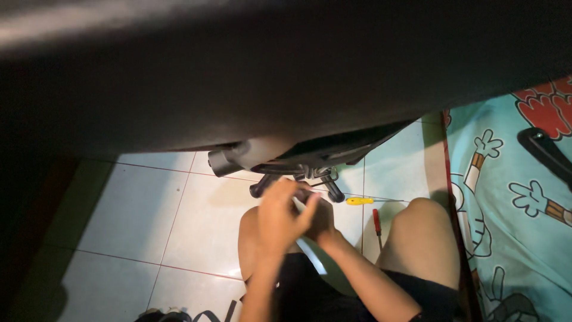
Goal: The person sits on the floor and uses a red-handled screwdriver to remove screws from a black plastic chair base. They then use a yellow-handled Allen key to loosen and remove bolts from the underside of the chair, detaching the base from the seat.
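Both hands meet at frame centre, between the knees, just below the chair's underside.

Left hand (280, 217): fingers curled and pressed together, closed around something small. What it grips is hidden by the fingers; can't tell what.

Right hand (320, 219): tucked behind the left, touching it, fingers folded in. Grip state unclear, mostly occluded. A pale flat strip (311, 247) runs from under the hands down toward 5 o'clock, along the right forearm; can't tell which hand holds it.

Chair mechanism (301, 164): dark, lies at 12 o'clock from the hands, just beside the fingertips. Black knobbed levers (332, 189) stick down out of it toward the hands, one at 11 o'clock and one at 1 o'clock from the knuckles. A grey cylinder (223, 160) sits at 10–11 o'clock, further off. The left hand is the nearer one to the mechanism.

Yellow-handled screwdriver (360, 201): on the tiled floor (149, 209) at 2–3 o'clock from the hands, long axis lying 9-to-3, shaft pointing to 3. Right hand is nearer to it.

Red-handled screwdriver (376, 222): just below the yellow one, axis roughly 12-to-6, near the right knee.

Patterned bed sheet (512, 226) at far 3 o'clock, well apart.
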